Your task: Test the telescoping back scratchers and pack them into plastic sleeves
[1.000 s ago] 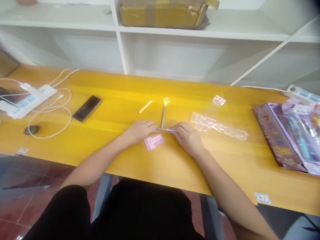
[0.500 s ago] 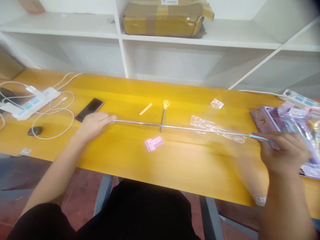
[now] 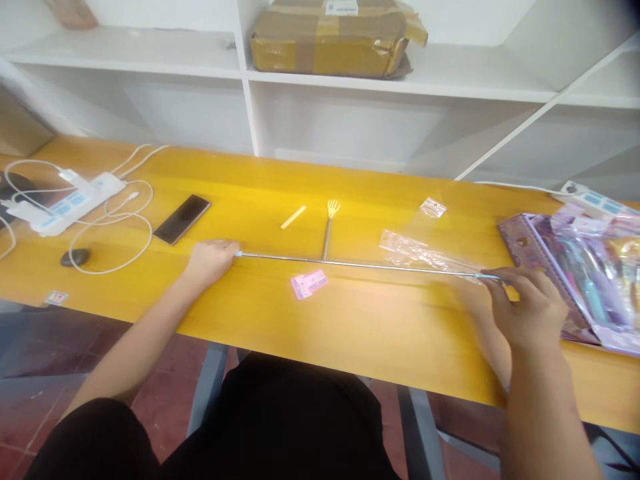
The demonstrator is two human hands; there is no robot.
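Note:
A thin silver telescopic rod (image 3: pixel 360 265) with light-blue ends stretches level above the table between my two hands. My left hand (image 3: pixel 213 260) is closed around its left end. At the other end, my right hand (image 3: pixel 530 303) grips the light-blue part between thumb and fingers. Behind the rod's middle lies a small back scratcher (image 3: pixel 327 233) with a cream claw head and a metal shaft; its lower end meets the rod in view. Beside it is a short cream stick (image 3: pixel 293 217). Pink cards (image 3: pixel 309 285) lie just in front of the rod.
Clear plastic bags (image 3: pixel 410 248) lie near my right hand. A purple box (image 3: pixel 545 267) of packaged items stands at the right. To the left are a phone (image 3: pixel 182 219), a mouse (image 3: pixel 75 258) and a power strip (image 3: pixel 75 203) with cables. A carton (image 3: pixel 333 40) sits on the shelf.
My hands have come closer together, the left moving right and the right moving left. The rod between them looks shorter and sits a little nearer the table's front edge.

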